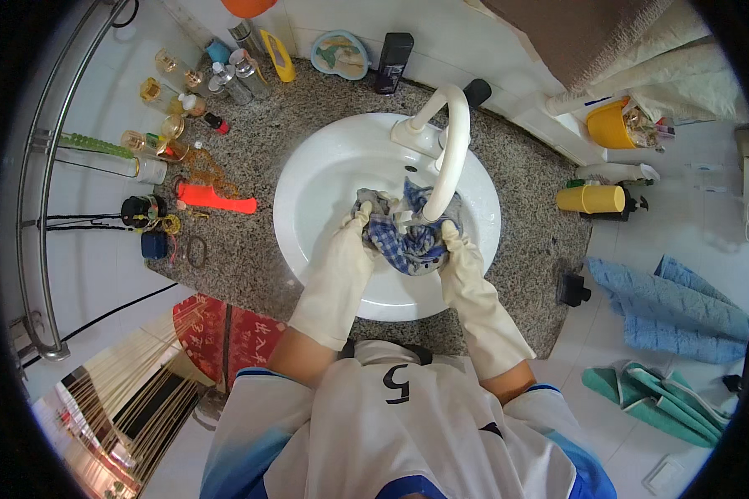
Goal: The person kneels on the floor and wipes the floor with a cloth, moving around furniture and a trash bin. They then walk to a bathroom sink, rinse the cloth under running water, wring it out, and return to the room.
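Note:
Both my hands wear long cream rubber gloves and hold a bunched blue-and-grey checked cloth [406,243] inside a white oval washbasin [306,206]. My left hand [349,249] grips the cloth's left side, its thumb on top. On the right side, my right hand [459,256] grips it the same way. The spout of a white curved faucet [455,150] hangs over the cloth and hides part of it. The fingers beneath the cloth are mostly hidden.
The basin sits in a speckled granite counter [524,249]. Bottles, jewellery and a red comb [217,198] lie to the left. At the back stands a black bottle [393,62]. A yellow cup [590,199] and a blue towel [674,312] are to the right.

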Demonstrator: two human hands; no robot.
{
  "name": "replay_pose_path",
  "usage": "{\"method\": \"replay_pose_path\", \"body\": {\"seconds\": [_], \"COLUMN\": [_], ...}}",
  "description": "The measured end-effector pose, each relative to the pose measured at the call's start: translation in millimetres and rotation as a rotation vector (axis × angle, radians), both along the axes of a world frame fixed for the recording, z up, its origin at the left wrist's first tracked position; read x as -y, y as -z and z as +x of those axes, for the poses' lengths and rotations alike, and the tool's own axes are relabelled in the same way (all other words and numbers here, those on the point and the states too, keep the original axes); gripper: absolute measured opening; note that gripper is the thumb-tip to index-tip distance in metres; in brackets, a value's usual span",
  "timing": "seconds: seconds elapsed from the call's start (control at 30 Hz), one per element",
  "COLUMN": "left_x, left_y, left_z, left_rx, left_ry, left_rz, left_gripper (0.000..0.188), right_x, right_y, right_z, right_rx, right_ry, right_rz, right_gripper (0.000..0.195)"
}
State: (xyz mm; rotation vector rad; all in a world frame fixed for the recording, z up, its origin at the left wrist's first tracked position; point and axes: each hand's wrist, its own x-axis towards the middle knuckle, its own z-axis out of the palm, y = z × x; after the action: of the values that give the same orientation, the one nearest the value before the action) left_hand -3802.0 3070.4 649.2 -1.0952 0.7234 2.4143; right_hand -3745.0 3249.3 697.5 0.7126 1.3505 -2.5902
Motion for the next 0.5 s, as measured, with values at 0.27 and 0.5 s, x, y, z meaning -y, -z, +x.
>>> {"method": "replay_pose_path", "body": {"seconds": [0.27,0.5], "left_x": [6,25], "left_y": [21,24], "left_z": [18,35], "left_rx": [0.122,0.326], "left_ry": [0.020,0.105], "left_rz": [-0.006,-0.145], "left_gripper": [0.042,0.056], "right_x": [-4,30], "right_y": [-8,-39], "right_z": [-13,-25], "right_rx": [0.141,0.157], "right_ry": [0.214,0.018], "right_rz": [-0.187,0.074], "right_gripper": [0.054,0.052]}}
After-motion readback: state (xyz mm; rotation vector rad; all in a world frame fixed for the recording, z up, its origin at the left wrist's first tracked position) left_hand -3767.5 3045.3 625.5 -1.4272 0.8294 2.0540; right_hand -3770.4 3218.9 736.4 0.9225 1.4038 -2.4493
